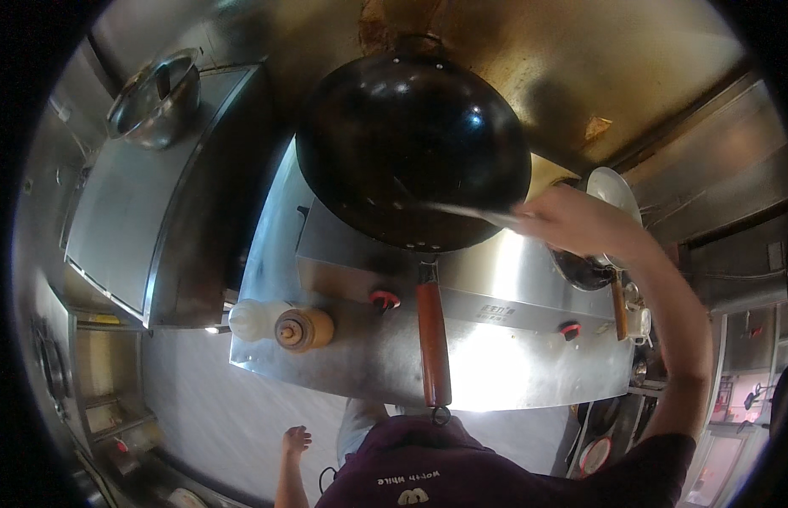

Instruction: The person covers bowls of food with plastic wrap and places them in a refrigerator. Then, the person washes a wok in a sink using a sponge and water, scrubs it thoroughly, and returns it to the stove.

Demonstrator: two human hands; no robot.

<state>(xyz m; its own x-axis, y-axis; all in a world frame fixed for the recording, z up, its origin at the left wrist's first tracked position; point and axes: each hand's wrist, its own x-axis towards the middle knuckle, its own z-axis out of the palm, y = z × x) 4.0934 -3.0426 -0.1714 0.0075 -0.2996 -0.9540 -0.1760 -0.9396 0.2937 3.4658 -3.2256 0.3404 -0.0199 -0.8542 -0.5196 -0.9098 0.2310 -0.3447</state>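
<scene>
A large black wok (407, 127) with a reddish-brown wooden handle (434, 346) sits on the steel gas stove (470, 279), its handle pointing toward me. My right hand (565, 219) reaches over the wok's right rim. It grips a thin, pale utensil (464, 209) that slants into the wok; motion blur hides its exact kind. Dark and shiny, the wok's inside shows no food that I can make out. Away from the stove, my left hand (296, 439) hangs low at my side with nothing in it, fingers loosely curled and slightly apart.
Two squeeze bottles, one white (247, 319) and one tan (305, 329), stand at the stove's front left. Red knobs (384, 299) line its front. A smaller pan (581, 270) and a white bowl (613, 190) are at right. Left, a steel basin (156, 101) tops a metal cabinet (127, 209).
</scene>
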